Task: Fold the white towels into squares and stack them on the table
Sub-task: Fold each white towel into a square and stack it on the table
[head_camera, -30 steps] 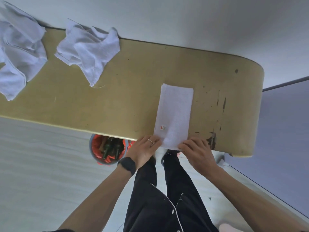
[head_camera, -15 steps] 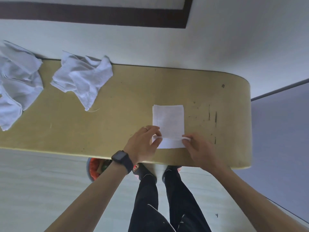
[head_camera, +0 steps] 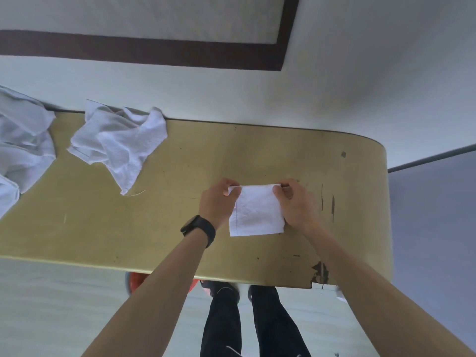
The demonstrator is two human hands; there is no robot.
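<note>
Both hands are pinching the far corners of the small folded white towel (head_camera: 257, 217). The left hand (head_camera: 219, 202) has the left corner, the right hand (head_camera: 296, 204) the right one, fingers curled onto the cloth. The towel lies toward the right end of the worn yellow wooden table (head_camera: 231, 150).

Risk imo: if one corner gets dropped early, the top layer lands skewed and it's not a square. A crumpled white towel (head_camera: 121, 148) and a bigger white cloth heap (head_camera: 20, 150) sit unfolded at the left. The red bucket (head_camera: 135, 280) is mostly under the table, so can't tell what's in it.

Both arms stretched forward, left hand (head_camera: 219, 199) and right hand (head_camera: 296, 202) pinching with curled fingers, palms down
</note>
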